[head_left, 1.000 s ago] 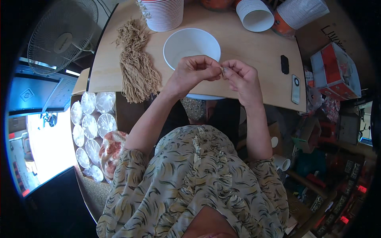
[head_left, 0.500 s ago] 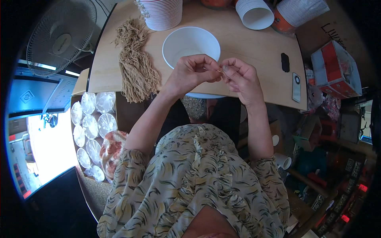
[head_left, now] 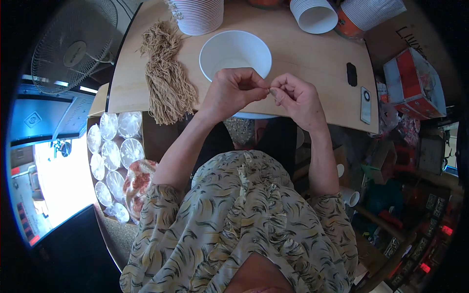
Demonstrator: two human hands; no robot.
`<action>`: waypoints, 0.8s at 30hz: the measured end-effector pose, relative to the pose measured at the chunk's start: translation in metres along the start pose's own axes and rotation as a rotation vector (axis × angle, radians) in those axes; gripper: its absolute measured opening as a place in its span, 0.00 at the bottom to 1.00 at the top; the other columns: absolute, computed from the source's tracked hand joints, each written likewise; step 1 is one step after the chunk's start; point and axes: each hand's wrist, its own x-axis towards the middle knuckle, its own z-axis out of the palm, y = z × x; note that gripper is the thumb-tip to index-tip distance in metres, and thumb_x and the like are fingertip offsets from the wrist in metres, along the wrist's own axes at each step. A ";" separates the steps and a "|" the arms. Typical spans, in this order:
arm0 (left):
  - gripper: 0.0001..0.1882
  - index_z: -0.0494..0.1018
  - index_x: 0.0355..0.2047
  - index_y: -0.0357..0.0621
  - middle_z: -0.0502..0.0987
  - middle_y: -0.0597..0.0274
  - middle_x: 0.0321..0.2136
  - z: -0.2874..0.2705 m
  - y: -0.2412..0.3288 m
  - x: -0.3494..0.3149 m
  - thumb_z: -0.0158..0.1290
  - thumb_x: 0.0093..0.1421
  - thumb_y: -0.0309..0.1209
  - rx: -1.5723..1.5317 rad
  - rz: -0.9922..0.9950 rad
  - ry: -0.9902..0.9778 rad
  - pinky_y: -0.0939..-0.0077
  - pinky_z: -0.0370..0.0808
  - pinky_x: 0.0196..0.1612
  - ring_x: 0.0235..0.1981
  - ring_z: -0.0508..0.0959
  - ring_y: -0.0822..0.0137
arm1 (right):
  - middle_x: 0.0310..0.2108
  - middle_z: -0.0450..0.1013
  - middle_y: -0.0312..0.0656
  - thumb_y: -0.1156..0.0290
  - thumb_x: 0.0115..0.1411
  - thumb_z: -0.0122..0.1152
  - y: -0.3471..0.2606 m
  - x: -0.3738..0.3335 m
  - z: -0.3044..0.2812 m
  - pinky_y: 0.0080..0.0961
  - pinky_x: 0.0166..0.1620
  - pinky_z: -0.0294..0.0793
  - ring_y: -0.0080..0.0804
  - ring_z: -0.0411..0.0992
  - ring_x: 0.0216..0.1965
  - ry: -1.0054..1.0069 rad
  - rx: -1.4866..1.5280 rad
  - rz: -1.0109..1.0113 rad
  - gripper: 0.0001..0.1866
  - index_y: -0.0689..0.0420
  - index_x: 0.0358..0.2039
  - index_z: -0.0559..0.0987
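Note:
My left hand (head_left: 237, 93) and my right hand (head_left: 299, 101) meet fingertip to fingertip over the near edge of the table. Both pinch at the same spot; what lies between the fingertips is too small to make out. Just beyond them is a white paper tub (head_left: 234, 49), its wide mouth facing up and its near side partly hidden by my left hand. A curved white edge (head_left: 254, 116) shows beneath my hands at the table's front. To the left lies a thick bundle of tan cord strands (head_left: 168, 85).
Stacked white tubs (head_left: 200, 17) stand at the back, with more stacks (head_left: 315, 17) at the back right. A dark oblong object (head_left: 351, 74) and a silver-white device (head_left: 365, 105) lie at right. A carton of plastic-wrapped cups (head_left: 111, 156) sits left, near a fan (head_left: 75, 53).
My right hand has turned slightly, its fingers folding in more at the pinch. The tan bit glimpsed between the fingertips earlier is now hidden. My left hand has barely moved.

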 end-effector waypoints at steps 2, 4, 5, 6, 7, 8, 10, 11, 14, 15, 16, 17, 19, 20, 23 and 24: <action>0.05 0.80 0.35 0.34 0.83 0.61 0.30 0.000 -0.001 -0.001 0.62 0.56 0.19 0.020 0.023 0.008 0.81 0.81 0.40 0.34 0.82 0.76 | 0.28 0.71 0.30 0.76 0.67 0.58 -0.002 -0.001 0.002 0.13 0.32 0.67 0.14 0.67 0.28 0.006 -0.078 0.023 0.05 0.63 0.39 0.75; 0.05 0.79 0.34 0.34 0.83 0.61 0.30 0.000 -0.001 0.001 0.62 0.57 0.18 0.007 0.064 -0.014 0.81 0.80 0.41 0.35 0.82 0.76 | 0.25 0.71 0.31 0.78 0.66 0.57 -0.002 -0.001 0.004 0.14 0.30 0.68 0.13 0.67 0.27 0.045 0.019 -0.010 0.03 0.63 0.36 0.73; 0.05 0.79 0.34 0.34 0.83 0.61 0.30 0.000 -0.002 0.001 0.62 0.57 0.18 0.007 0.065 -0.015 0.81 0.80 0.41 0.35 0.82 0.76 | 0.25 0.71 0.31 0.78 0.66 0.57 -0.001 -0.001 0.005 0.14 0.30 0.68 0.13 0.67 0.27 0.047 0.018 -0.010 0.03 0.63 0.36 0.73; 0.05 0.79 0.34 0.34 0.83 0.61 0.31 0.001 -0.005 0.002 0.62 0.57 0.18 -0.032 0.088 -0.024 0.82 0.80 0.41 0.35 0.82 0.76 | 0.25 0.70 0.31 0.77 0.66 0.56 0.003 -0.002 0.006 0.13 0.29 0.66 0.13 0.66 0.26 0.061 0.065 -0.016 0.03 0.63 0.36 0.73; 0.04 0.78 0.34 0.34 0.83 0.62 0.32 0.001 -0.008 0.001 0.62 0.58 0.18 -0.071 0.109 -0.030 0.82 0.80 0.41 0.36 0.82 0.76 | 0.24 0.70 0.31 0.76 0.67 0.56 0.005 -0.002 0.008 0.13 0.27 0.65 0.12 0.65 0.25 0.073 0.114 -0.021 0.03 0.62 0.36 0.73; 0.04 0.78 0.34 0.34 0.83 0.62 0.32 0.001 -0.009 0.001 0.62 0.58 0.18 -0.070 0.108 -0.030 0.82 0.80 0.41 0.36 0.82 0.76 | 0.24 0.70 0.31 0.76 0.67 0.56 0.005 -0.002 0.008 0.13 0.27 0.65 0.12 0.65 0.25 0.072 0.115 -0.021 0.03 0.62 0.36 0.73; 0.04 0.77 0.34 0.34 0.83 0.61 0.33 0.003 -0.010 0.000 0.62 0.58 0.18 -0.067 0.141 -0.015 0.81 0.80 0.42 0.36 0.82 0.75 | 0.24 0.70 0.31 0.73 0.68 0.55 0.003 -0.002 0.008 0.11 0.25 0.60 0.12 0.63 0.24 0.094 0.390 0.183 0.05 0.60 0.35 0.74; 0.04 0.77 0.34 0.34 0.83 0.61 0.33 0.002 -0.010 0.000 0.62 0.58 0.18 -0.067 0.142 -0.016 0.81 0.80 0.42 0.36 0.82 0.75 | 0.24 0.70 0.31 0.73 0.68 0.55 0.005 -0.003 0.008 0.11 0.25 0.60 0.12 0.63 0.24 0.095 0.390 0.183 0.05 0.60 0.35 0.74; 0.04 0.77 0.33 0.34 0.83 0.61 0.32 0.001 -0.011 0.001 0.61 0.59 0.19 -0.144 0.128 -0.036 0.81 0.81 0.43 0.37 0.82 0.74 | 0.24 0.70 0.31 0.69 0.69 0.56 0.008 -0.005 0.003 0.11 0.23 0.57 0.11 0.62 0.23 0.112 0.416 0.165 0.07 0.59 0.38 0.75; 0.04 0.77 0.33 0.34 0.83 0.61 0.32 0.000 -0.010 0.002 0.61 0.59 0.19 -0.155 0.122 -0.038 0.81 0.81 0.43 0.37 0.82 0.74 | 0.25 0.71 0.31 0.68 0.69 0.57 0.007 -0.005 0.001 0.11 0.23 0.58 0.11 0.63 0.24 0.089 0.404 0.131 0.08 0.60 0.39 0.76; 0.04 0.77 0.33 0.34 0.83 0.61 0.32 0.000 -0.010 0.001 0.61 0.59 0.19 -0.166 0.114 -0.039 0.81 0.81 0.43 0.37 0.82 0.74 | 0.25 0.72 0.32 0.67 0.69 0.58 0.006 -0.005 -0.001 0.11 0.24 0.59 0.12 0.64 0.24 0.064 0.394 0.098 0.10 0.61 0.41 0.77; 0.04 0.77 0.33 0.34 0.83 0.61 0.32 0.000 -0.011 0.001 0.61 0.59 0.19 -0.166 0.113 -0.038 0.81 0.81 0.43 0.37 0.82 0.74 | 0.25 0.72 0.32 0.67 0.69 0.58 0.003 -0.005 0.000 0.11 0.24 0.59 0.12 0.64 0.24 0.064 0.394 0.099 0.10 0.61 0.41 0.77; 0.04 0.77 0.33 0.34 0.83 0.61 0.32 0.000 -0.010 0.001 0.61 0.59 0.19 -0.148 0.103 -0.037 0.81 0.81 0.43 0.37 0.82 0.74 | 0.27 0.73 0.32 0.66 0.68 0.59 -0.003 -0.005 0.003 0.11 0.25 0.61 0.12 0.67 0.27 0.071 0.271 0.065 0.11 0.62 0.42 0.78; 0.04 0.77 0.33 0.34 0.83 0.61 0.32 0.000 -0.010 0.000 0.61 0.59 0.19 -0.147 0.103 -0.036 0.81 0.81 0.43 0.37 0.82 0.74 | 0.27 0.73 0.32 0.66 0.68 0.59 -0.003 -0.004 0.004 0.11 0.25 0.61 0.12 0.67 0.27 0.070 0.271 0.065 0.11 0.62 0.42 0.78; 0.04 0.77 0.33 0.35 0.83 0.61 0.32 0.003 -0.009 0.001 0.62 0.59 0.19 -0.112 0.117 -0.034 0.81 0.81 0.44 0.37 0.82 0.74 | 0.28 0.74 0.32 0.68 0.69 0.58 -0.001 -0.004 0.005 0.11 0.27 0.63 0.12 0.68 0.29 0.095 0.135 -0.035 0.10 0.62 0.40 0.78; 0.04 0.77 0.33 0.35 0.83 0.61 0.32 0.003 -0.010 0.001 0.62 0.59 0.19 -0.128 0.128 -0.041 0.81 0.81 0.44 0.37 0.82 0.74 | 0.27 0.74 0.32 0.68 0.69 0.58 0.001 -0.004 0.003 0.11 0.28 0.63 0.12 0.68 0.29 0.091 0.144 -0.024 0.09 0.62 0.41 0.78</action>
